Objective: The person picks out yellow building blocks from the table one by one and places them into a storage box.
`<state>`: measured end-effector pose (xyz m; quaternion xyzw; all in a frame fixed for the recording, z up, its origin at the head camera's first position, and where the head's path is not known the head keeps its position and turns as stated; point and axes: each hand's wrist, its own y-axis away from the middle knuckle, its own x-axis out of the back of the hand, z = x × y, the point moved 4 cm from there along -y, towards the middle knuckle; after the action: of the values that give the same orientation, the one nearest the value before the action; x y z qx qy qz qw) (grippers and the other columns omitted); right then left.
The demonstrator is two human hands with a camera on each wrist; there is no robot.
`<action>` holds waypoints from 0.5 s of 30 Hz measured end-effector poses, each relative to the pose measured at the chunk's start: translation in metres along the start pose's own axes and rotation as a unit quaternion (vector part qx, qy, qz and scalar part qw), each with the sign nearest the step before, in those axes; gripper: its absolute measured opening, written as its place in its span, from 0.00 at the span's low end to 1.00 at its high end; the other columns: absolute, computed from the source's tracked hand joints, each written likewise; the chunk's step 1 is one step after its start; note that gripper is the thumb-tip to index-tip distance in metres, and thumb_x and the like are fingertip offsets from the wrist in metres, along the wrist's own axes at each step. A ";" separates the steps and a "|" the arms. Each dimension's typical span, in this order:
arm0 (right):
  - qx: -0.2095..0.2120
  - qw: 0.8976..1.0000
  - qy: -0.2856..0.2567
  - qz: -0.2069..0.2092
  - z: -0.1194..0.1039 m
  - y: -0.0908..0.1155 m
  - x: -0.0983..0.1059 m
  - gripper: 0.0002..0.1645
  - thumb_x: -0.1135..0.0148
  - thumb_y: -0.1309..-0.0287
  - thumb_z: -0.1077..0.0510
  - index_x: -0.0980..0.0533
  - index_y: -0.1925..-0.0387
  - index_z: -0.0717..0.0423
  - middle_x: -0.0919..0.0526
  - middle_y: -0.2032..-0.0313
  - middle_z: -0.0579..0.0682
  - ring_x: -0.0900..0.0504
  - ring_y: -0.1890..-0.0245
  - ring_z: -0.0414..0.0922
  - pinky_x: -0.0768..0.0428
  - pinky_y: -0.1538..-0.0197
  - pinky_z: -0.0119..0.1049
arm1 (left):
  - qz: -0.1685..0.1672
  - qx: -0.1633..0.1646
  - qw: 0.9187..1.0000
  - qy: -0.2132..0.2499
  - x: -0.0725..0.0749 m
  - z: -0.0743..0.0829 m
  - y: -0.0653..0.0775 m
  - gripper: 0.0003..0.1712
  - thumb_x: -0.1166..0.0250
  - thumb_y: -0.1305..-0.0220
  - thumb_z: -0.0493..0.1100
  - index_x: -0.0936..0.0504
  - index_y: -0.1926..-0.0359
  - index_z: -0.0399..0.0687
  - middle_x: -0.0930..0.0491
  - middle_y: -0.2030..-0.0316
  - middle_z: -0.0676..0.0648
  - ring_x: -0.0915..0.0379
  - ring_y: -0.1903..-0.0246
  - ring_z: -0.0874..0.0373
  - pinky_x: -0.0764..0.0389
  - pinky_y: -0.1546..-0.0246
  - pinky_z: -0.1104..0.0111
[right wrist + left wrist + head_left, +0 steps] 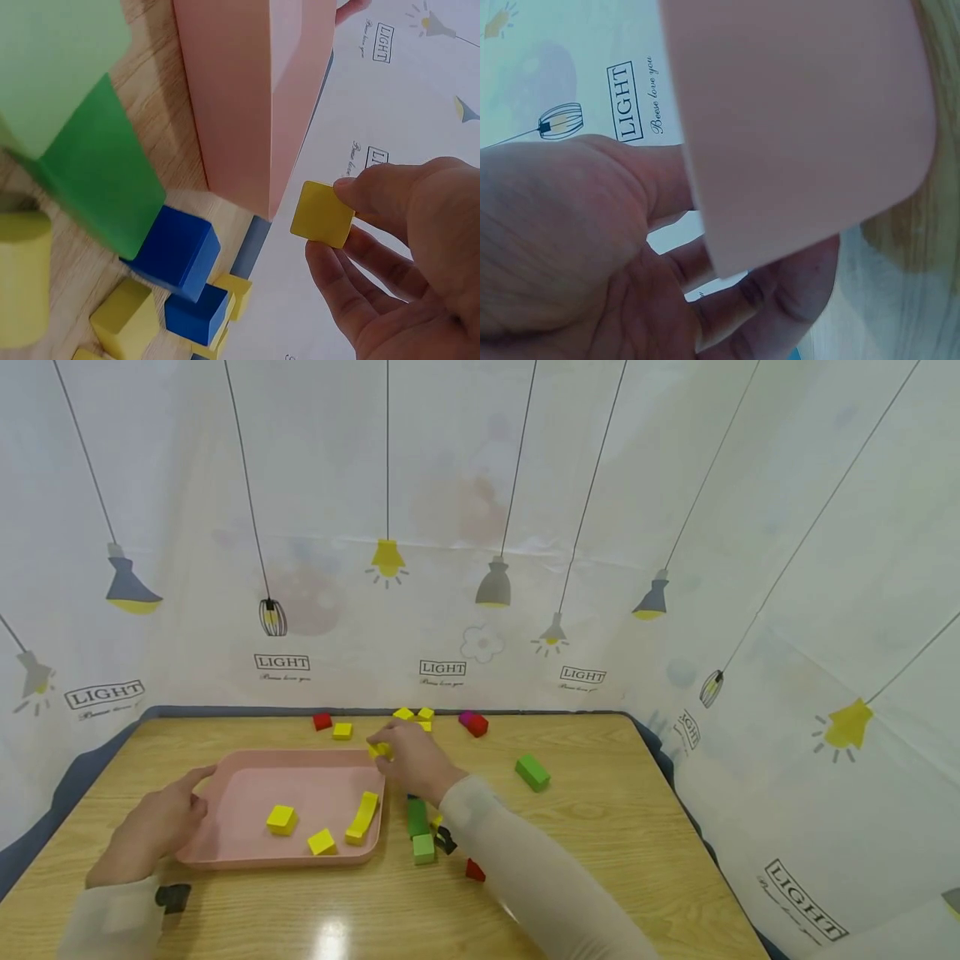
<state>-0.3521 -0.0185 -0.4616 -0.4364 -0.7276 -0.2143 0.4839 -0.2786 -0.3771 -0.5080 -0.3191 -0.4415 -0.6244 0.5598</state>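
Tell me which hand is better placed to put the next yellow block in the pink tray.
The right hand, probably: it pinches a yellow block near the far right corner of the pink tray. The left hand holds the tray's left edge.

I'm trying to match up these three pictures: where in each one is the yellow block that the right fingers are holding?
Head: left of centre, below mid-height, by the upper right corner of the tray; the block is partly covered.
Left wrist: not in it.
Right wrist: right of centre, the block pinched by the right fingers.
Shared landmark: the pink tray, in all three.
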 end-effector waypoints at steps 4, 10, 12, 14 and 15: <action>0.006 1.000 -0.006 -0.006 -0.007 0.000 -0.003 0.23 0.24 0.20 0.59 0.11 0.29 0.51 0.11 0.32 0.50 0.11 0.36 0.45 0.12 0.32 0.34 | 0.009 -0.009 1.000 -0.003 0.000 -0.001 0.000 0.36 0.48 0.16 0.36 0.42 0.14 0.29 0.18 0.58 0.33 0.25 0.71 0.51 0.26 0.69 0.59; 0.002 1.000 -0.011 -0.022 -0.017 -0.004 -0.013 0.22 0.24 0.20 0.57 0.11 0.29 0.48 0.12 0.32 0.47 0.13 0.36 0.42 0.12 0.33 0.32 | 0.008 -0.003 1.000 -0.018 0.001 0.003 0.002 0.36 0.47 0.15 0.36 0.42 0.14 0.29 0.16 0.53 0.29 0.22 0.65 0.48 0.24 0.66 0.57; 0.005 1.000 -0.006 -0.025 -0.021 -0.004 -0.017 0.22 0.24 0.20 0.57 0.10 0.30 0.46 0.12 0.33 0.46 0.13 0.36 0.42 0.12 0.32 0.33 | 0.006 0.001 1.000 -0.019 0.001 0.005 0.003 0.36 0.47 0.14 0.35 0.42 0.13 0.28 0.16 0.53 0.28 0.21 0.64 0.48 0.24 0.65 0.57; 0.008 1.000 0.001 -0.027 -0.024 -0.004 -0.021 0.22 0.23 0.21 0.57 0.10 0.30 0.45 0.11 0.32 0.45 0.13 0.36 0.41 0.12 0.32 0.32 | 0.005 0.004 1.000 -0.018 0.001 0.005 0.004 0.36 0.46 0.14 0.36 0.42 0.13 0.28 0.17 0.53 0.28 0.21 0.64 0.48 0.24 0.65 0.57; 0.012 1.000 0.005 -0.027 -0.026 -0.004 -0.022 0.22 0.23 0.21 0.56 0.10 0.30 0.45 0.11 0.32 0.44 0.13 0.35 0.41 0.12 0.32 0.32 | 0.005 0.004 1.000 -0.015 0.001 0.005 0.004 0.36 0.47 0.14 0.35 0.42 0.13 0.28 0.17 0.53 0.28 0.21 0.65 0.48 0.24 0.66 0.57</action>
<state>-0.3388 -0.0495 -0.4692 -0.4096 -0.7391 -0.2213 0.4869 -0.2753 -0.3726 -0.5043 -0.3287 -0.4508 -0.6149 0.5574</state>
